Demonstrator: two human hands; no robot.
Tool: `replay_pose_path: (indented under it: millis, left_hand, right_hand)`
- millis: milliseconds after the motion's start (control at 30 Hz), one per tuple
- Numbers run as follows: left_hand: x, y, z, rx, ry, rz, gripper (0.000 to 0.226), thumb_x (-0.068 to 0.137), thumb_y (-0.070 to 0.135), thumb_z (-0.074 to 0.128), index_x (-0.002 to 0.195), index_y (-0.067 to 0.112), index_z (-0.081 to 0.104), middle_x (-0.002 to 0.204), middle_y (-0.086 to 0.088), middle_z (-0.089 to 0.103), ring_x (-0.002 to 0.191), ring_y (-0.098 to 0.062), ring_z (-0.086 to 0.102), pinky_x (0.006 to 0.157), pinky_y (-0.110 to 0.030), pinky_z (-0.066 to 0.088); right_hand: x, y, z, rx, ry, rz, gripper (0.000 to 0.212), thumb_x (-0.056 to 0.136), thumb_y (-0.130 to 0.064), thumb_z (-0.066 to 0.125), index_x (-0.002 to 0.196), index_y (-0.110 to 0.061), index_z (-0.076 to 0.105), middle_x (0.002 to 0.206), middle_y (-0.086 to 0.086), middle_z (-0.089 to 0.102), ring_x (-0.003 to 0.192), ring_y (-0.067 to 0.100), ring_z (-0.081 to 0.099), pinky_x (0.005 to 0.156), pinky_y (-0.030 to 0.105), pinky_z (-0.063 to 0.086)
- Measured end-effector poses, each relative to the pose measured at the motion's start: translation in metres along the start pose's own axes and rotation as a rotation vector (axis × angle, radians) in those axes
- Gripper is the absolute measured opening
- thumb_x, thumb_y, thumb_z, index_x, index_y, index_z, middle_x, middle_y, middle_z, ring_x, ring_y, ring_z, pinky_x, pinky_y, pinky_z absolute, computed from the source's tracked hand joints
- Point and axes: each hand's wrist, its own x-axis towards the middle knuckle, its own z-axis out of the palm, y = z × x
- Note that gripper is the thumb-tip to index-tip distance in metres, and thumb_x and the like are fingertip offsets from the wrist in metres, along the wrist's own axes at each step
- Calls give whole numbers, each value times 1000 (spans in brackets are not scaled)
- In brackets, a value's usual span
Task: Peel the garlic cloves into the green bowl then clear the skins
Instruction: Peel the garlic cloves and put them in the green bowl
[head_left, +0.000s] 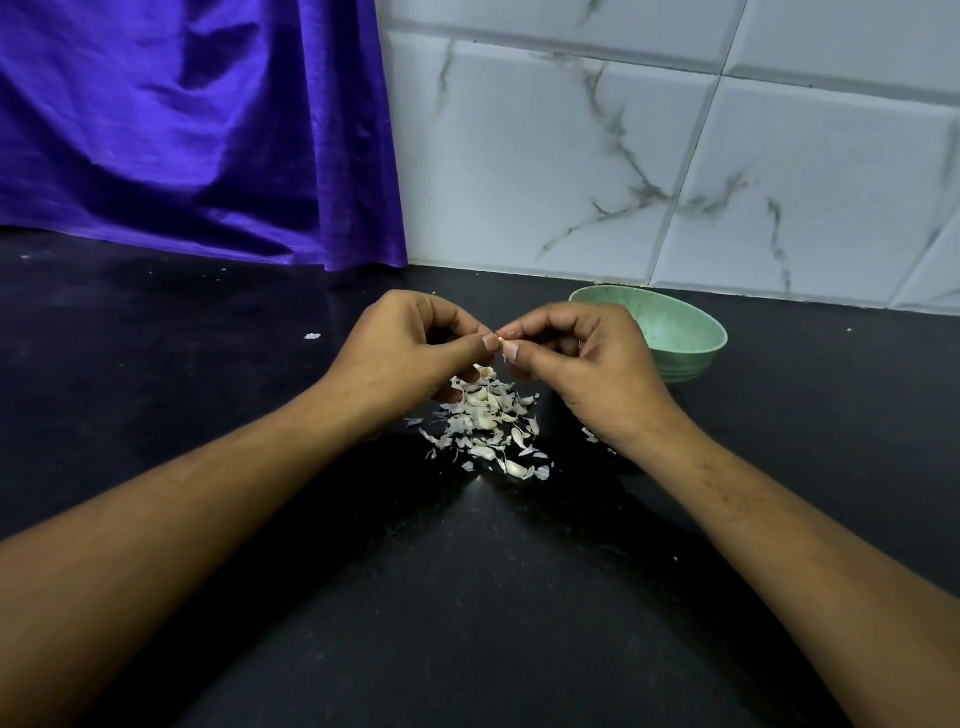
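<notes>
My left hand (410, 353) and my right hand (582, 358) meet above the black counter, fingertips together, pinching one small garlic clove (502, 339) between them; most of the clove is hidden by the fingers. Below the hands lies a pile of garlic cloves and papery white skins (488, 421). The green bowl (680, 332) stands just behind and right of my right hand, near the wall; the part of its inside that shows holds nothing I can make out.
A purple cloth (197, 130) hangs at the back left down to the counter. White marbled tiles (675, 156) form the back wall. Stray skin bits lie on the black counter (467, 597), one at the left (311, 336).
</notes>
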Motion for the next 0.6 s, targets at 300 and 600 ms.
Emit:
replay_pose_path:
  millis: [300, 600]
  left_hand:
    - [-4, 1, 10, -182, 93, -93, 13, 87, 7, 76, 82, -4, 73, 87, -24, 74, 77, -24, 72, 60, -31, 58]
    - [-3, 3, 8, -164, 92, -74, 12, 93, 11, 71, 81, 8, 73, 85, -17, 76, 76, -18, 73, 61, -32, 58]
  right_hand:
    - [-3, -2, 10, -14, 49, -67, 13, 85, -2, 79, 88, -15, 80, 79, 3, 78, 76, 30, 75, 75, 49, 63]
    - [-2, 0, 11, 41, 19, -65, 14, 86, -2, 79, 98, -9, 76, 84, 7, 76, 75, 32, 73, 76, 47, 62]
